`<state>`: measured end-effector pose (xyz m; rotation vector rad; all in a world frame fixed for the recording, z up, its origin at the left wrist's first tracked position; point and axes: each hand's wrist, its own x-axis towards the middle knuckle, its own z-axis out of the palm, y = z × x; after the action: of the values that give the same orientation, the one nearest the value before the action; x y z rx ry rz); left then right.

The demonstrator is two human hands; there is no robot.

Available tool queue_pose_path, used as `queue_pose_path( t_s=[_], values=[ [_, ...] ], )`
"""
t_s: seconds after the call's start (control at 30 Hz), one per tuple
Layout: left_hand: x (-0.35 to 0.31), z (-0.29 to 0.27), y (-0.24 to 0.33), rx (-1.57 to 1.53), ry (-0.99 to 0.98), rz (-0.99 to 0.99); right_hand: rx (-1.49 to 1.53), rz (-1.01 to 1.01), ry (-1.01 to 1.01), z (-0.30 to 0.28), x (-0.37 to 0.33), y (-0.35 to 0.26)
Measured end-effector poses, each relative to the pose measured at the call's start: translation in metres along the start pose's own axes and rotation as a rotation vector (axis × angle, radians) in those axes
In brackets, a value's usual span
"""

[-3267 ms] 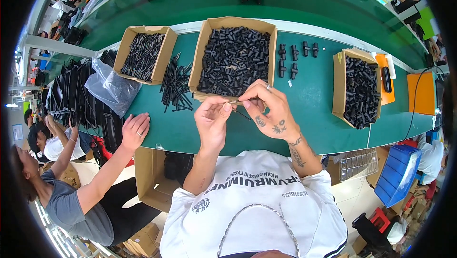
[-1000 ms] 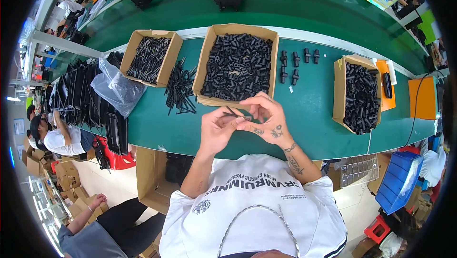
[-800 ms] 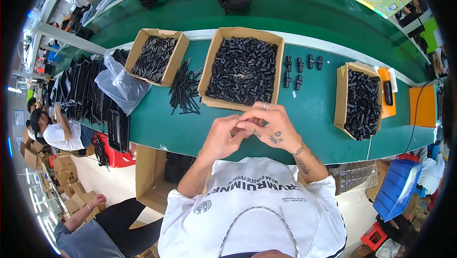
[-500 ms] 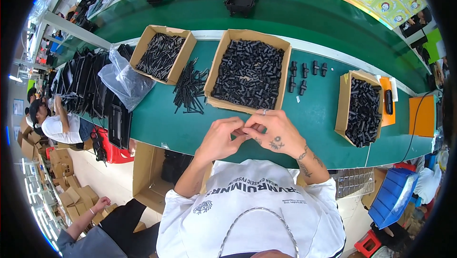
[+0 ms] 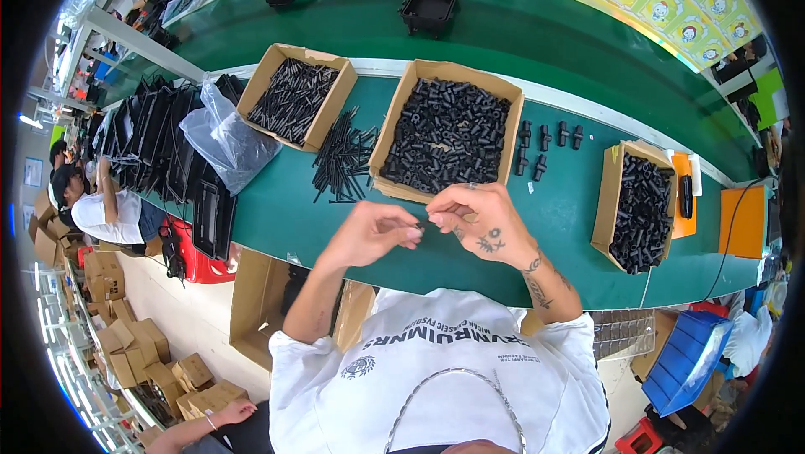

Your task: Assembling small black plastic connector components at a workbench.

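Observation:
Both of my hands are raised over the near edge of the green bench, fingertips close together. My left hand is closed in a pinch, with a small dark piece just showing at its fingertips. Thumb and fingers of my right hand are also pinched; whatever they hold is too small to make out. Just beyond the hands stands a cardboard box full of short black plastic fittings. Left of it, thin black rods lie in a loose pile, beside another cardboard box of similar rods.
Several black fittings stand apart right of the middle box. Farther right are another box of black parts and an orange box. Black frames and a plastic bag crowd the left. A co-worker's hand shows lower left.
My hands have drawn slightly apart, the left one moving left and down. The view has shifted a little. The co-worker's arm at lower left has moved lower and to the right.

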<state>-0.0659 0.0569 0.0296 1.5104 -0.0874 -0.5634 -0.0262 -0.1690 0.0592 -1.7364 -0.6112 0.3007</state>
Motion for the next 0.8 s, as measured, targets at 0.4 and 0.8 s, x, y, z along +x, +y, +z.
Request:
queue_pose_path(
  t_s=[0.4, 0.8],
  values=[
    [0.096, -0.292, 0.019, 0.996, 1.171, 0.064, -0.211, -0.176, 0.110, -0.039, 0.063, 0.017],
    [0.148, -0.314, 0.010, 1.552, 1.107, 0.006, -0.974, 0.173, 0.118, -0.079, 0.303, 0.139]
  ],
)
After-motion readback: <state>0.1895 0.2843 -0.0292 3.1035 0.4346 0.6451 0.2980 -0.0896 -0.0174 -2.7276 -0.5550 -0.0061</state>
